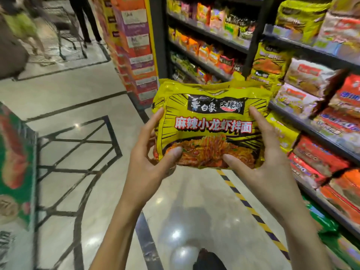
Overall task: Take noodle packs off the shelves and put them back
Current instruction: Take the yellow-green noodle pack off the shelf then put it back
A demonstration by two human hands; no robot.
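A large yellow noodle multipack (210, 117) with red and black lettering and a picture of noodles is held up in front of me, face toward the camera. My left hand (150, 152) grips its left edge, thumb on the front. My right hand (259, 152) grips its right edge, thumb on the lower front. The pack hangs over the aisle floor, left of the shelves (303, 121). More yellow packs (270, 63) of the same kind stand on the shelf just behind it.
Dark shelves on the right carry white, red and orange noodle packs (319, 152). A tall orange display column (134, 45) stands behind the pack. A green display (15, 162) is at the left. A person's legs (85, 20) and a trolley are far back.
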